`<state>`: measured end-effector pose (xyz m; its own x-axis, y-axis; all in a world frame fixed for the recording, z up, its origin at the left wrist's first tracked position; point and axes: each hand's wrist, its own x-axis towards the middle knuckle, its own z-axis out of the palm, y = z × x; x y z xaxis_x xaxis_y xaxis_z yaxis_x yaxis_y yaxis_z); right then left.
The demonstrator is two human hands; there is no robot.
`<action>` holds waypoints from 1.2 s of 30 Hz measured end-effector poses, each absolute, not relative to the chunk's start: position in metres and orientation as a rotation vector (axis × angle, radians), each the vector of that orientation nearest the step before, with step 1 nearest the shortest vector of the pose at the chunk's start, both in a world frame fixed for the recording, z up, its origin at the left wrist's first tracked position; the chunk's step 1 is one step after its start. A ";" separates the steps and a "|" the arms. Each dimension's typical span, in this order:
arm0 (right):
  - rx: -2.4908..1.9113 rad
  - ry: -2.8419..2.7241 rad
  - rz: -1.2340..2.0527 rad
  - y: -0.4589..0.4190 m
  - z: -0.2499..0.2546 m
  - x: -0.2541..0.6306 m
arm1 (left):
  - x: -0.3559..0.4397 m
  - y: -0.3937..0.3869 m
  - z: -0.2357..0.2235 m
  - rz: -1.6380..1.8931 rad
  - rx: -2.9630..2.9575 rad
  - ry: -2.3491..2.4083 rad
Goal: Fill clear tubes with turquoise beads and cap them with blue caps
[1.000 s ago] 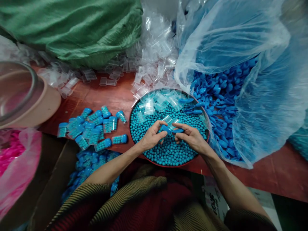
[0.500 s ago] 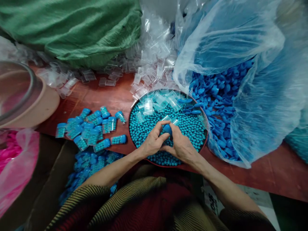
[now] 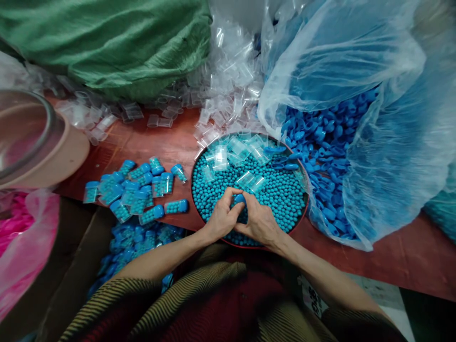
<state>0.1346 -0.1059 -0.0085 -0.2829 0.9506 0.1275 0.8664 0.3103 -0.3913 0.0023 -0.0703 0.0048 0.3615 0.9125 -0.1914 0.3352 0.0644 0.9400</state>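
Most of the blue piece (image 3: 239, 199) is hidden by the fingers around it; only its rounded top shows, and whether a tube sits beneath it is hard to tell. It is held above the near part of the tray (image 3: 245, 246), over the beads (image 3: 283, 194). The left hand (image 3: 221, 214) has thumb and forefinger curled in against the piece, gripping it from the left. The right hand (image 3: 259, 219) closes on it from the other side, fingertips meeting the left's; its palm side is out of sight. The hands cover some of the beads.

Just beyond the fingers, two clear tubes (image 3: 251, 181) lie on the beads. The left forearm partly hides the lower heap of vials (image 3: 142, 237). The tub (image 3: 73, 147) and green cloth (image 3: 107, 42) are cut off by the frame, and the bag (image 3: 399, 156) blurs toward the right edge.
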 end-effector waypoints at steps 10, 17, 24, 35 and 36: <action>-1.833 -2.272 0.227 -0.090 -0.001 0.189 | -0.132 -0.045 0.014 0.418 1.979 2.007; -1.869 -2.552 0.032 -0.071 0.005 0.195 | -0.117 -0.041 0.006 0.495 2.332 2.145; -1.754 -2.751 0.018 -0.051 0.014 0.174 | -0.038 -0.029 0.006 0.320 2.527 1.728; -2.146 -2.526 0.203 -0.056 0.018 0.189 | -0.035 -0.016 0.009 -0.111 2.361 1.634; -2.173 -2.508 0.215 -0.056 0.019 0.188 | -0.037 -0.014 0.009 -0.133 2.393 1.572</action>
